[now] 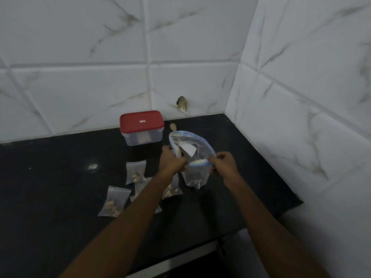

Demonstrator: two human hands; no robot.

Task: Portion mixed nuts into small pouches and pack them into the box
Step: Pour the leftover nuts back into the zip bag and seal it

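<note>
A large clear zip bag (193, 175) with a blue seal hangs above the black counter, its mouth wide open, a few nuts at its bottom. My left hand (172, 162) grips the near rim at the left; my right hand (222, 162) pinches the rim at the right. Several small clear pouches with nuts lie on the counter: one (136, 171) behind my left forearm, one (114, 201) nearer me at the left, one (173, 190) partly hidden under my left wrist. A clear box with a red lid (141, 127), shut, stands by the back wall.
A wooden spoon (173, 127) lies behind the bag, right of the box. The black counter (60, 187) meets tiled walls at the back and right; its front edge runs diagonally below my arms.
</note>
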